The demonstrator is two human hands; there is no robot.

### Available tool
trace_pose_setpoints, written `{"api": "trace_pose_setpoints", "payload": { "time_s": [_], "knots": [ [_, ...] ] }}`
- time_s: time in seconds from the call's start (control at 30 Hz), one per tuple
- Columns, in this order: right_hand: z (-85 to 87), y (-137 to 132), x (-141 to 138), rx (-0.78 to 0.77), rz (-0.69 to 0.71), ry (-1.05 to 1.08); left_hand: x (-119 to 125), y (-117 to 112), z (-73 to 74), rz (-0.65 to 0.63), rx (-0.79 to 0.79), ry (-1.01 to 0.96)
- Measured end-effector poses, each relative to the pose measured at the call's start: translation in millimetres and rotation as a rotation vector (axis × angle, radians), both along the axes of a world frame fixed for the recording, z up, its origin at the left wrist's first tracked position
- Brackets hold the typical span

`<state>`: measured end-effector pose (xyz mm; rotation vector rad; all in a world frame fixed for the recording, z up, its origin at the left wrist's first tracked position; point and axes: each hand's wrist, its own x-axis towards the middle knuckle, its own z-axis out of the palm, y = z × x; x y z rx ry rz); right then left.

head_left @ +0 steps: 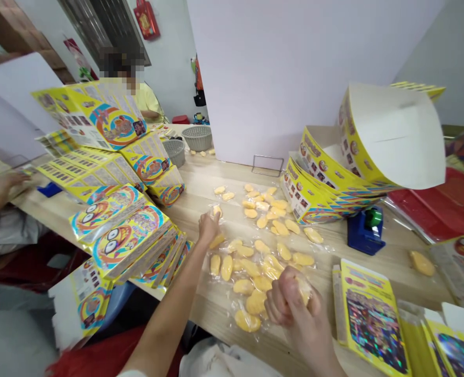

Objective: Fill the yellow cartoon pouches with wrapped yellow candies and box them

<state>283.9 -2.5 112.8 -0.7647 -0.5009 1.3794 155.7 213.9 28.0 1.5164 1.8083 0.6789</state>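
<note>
In the head view, my left hand (209,228) is stretched over the far left of the scattered oval yellow pieces in clear plastic wrap (247,320), its fingertips at one of them; whether that grip pinches the piece or only touches it, I cannot tell. My right hand (290,298), at the near right edge of the scatter, has its grip closed around what looks like a single wrapped piece. The rest lie on the pale wood-grain tabletop (198,180) between and beyond my hands.

To pick up well, I judge it best to take each piece by its body, not the loose film, lift it clear of overlapping wrappers, and squeeze lightly.

Counting, I get more than thirty pieces, too overlapped for an exact figure, one lying apart at the far right. There are two grey plastic baskets (197,138), one bent-wire stand (268,157) and, at right, one blue tape dispenser (367,236). The stacked yellow cartoon-printed cardboard boxes (127,238) at left hide one another, so I cannot number them.
</note>
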Motion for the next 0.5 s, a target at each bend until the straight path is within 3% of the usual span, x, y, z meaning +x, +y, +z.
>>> {"api": "trace_pose_setpoints", "payload": {
  "time_s": [0.13,0.2,0.27,0.4,0.5],
  "knots": [
    [-5.1,-1,-2,-0.042,0.000,-0.032,14,41,-8.5,0.108,-0.054,0.063],
    [-8.2,3,3,-0.081,0.016,-0.089,20,51,-8.1,0.093,-0.082,0.030],
    [-13.2,9,11,-0.145,0.023,-0.274,25,55,-4.7,0.040,-0.118,-0.048],
    [-35.3,20,31,-0.166,0.184,-0.818,26,44,10.3,-0.115,-0.184,-0.316],
    [-57.2,25,42,-0.118,0.375,-1.003,21,17,27.2,-0.224,-0.229,-0.551]
  ]
}}
